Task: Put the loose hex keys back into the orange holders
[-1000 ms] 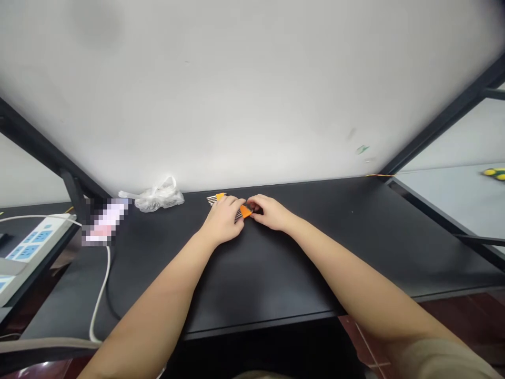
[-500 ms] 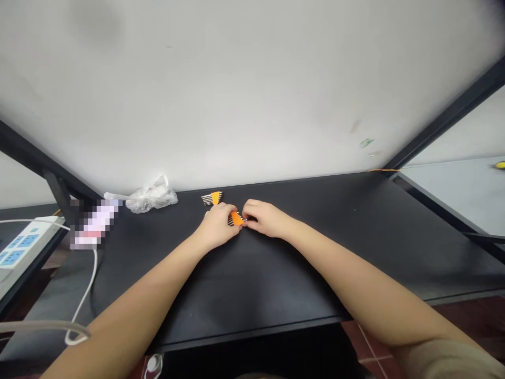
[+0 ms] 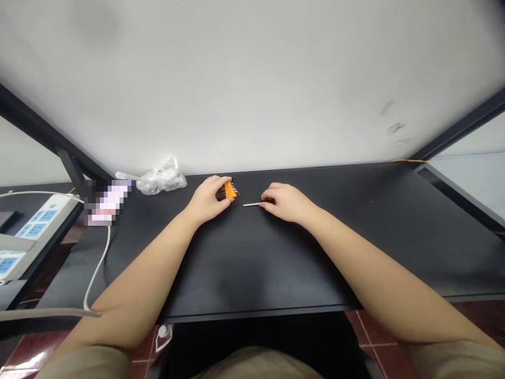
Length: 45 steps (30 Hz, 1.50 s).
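Observation:
My left hand [image 3: 208, 199] is curled around an orange hex key holder [image 3: 230, 190], thumb in front and fingers behind. Several metal hex keys stick out of both sides of this holder. To the right, my right hand [image 3: 284, 202] pinches one silver hex key [image 3: 251, 203] by its end; its free end points left toward the holder, with a gap between them. The second orange holder from the earlier frame cannot be made out separately now, being at or behind my left hand.
A clear plastic bag [image 3: 162, 178] lies at the back left of the black table [image 3: 252, 263]. A blurred-out phone-like item [image 3: 109, 202], a white cable [image 3: 98, 268] and a white power strip [image 3: 39, 226] are on the left. The wall [image 3: 252, 95] stands behind.
My right hand has drawn away to the right from the holder with a single hex key. My left hand now covers the spot near the second holder. The view has shifted slightly.

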Tool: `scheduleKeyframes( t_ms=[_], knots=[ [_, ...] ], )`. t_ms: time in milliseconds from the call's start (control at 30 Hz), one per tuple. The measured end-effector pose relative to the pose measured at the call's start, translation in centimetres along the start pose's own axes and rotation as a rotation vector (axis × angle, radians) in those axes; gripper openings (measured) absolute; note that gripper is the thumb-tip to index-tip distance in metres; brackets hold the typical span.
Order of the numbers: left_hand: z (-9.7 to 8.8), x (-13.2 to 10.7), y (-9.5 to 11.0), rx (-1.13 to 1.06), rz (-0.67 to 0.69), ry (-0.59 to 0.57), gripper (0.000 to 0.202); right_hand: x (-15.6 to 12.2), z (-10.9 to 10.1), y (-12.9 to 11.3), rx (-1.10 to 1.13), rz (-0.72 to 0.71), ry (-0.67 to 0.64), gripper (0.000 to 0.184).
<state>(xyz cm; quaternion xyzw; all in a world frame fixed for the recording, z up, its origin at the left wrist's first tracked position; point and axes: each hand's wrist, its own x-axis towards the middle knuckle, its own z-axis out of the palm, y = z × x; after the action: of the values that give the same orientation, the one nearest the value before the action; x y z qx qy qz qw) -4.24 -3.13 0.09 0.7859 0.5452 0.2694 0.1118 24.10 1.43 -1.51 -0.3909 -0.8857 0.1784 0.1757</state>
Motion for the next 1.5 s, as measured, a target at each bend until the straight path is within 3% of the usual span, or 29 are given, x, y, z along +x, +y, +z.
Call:
scheduleKeyframes(
  t_ms=[200, 367, 567, 767, 867, 1000, 1167, 1300, 1400, 1500],
  knots=[
    [2.0, -0.6, 2.0, -0.083, 0.052, 0.004, 0.055, 0.0, 0.4, -2.5, 0.167, -0.142, 0.079, 0.02],
    [2.6, -0.5, 2.7, -0.086, 0.026, -0.001, 0.054, 0.2, 1.2, -3.2, 0.308, -0.042, 0.089, 0.012],
    [3.0, -0.2, 2.7, -0.003, 0.086, 0.049, 0.049, 0.4, 1.4, -3.2, 0.246, 0.032, 0.151, 0.015],
    [2.8, 0.1, 1.3, 0.107, 0.001, 0.085, 0.05, 0.7, 0.0, -0.7, 0.131, 0.27, 0.229, 0.009],
    [2.5, 0.2, 0.8, 0.096, -0.046, 0.082, 0.051, 0.8, -0.4, 1.0, 0.013, 0.33, 0.167, 0.005],
    [2.5, 0.1, 0.9, 0.075, -0.008, 0.078, 0.052, 0.6, -0.1, 1.0, -0.073, 0.215, 0.052, 0.005],
    [2.5, -0.1, 1.2, 0.066, 0.033, 0.1, 0.052, 0.3, 0.7, -0.9, -0.05, 0.006, -0.001, 0.012],
    [2.7, -0.2, 1.4, 0.059, 0.084, 0.106, 0.052, 0.2, 0.9, -1.7, -0.045, -0.068, -0.007, 0.011],
    [2.9, -0.3, 1.8, 0.022, 0.153, 0.126, 0.053, 0.2, 0.7, -2.0, 0.063, -0.07, 0.087, 0.016],
    [2.9, -0.4, 2.4, -0.022, 0.21, 0.122, 0.053, 0.6, 0.9, -2.3, 0.368, -0.051, 0.138, 0.032]
  ],
)
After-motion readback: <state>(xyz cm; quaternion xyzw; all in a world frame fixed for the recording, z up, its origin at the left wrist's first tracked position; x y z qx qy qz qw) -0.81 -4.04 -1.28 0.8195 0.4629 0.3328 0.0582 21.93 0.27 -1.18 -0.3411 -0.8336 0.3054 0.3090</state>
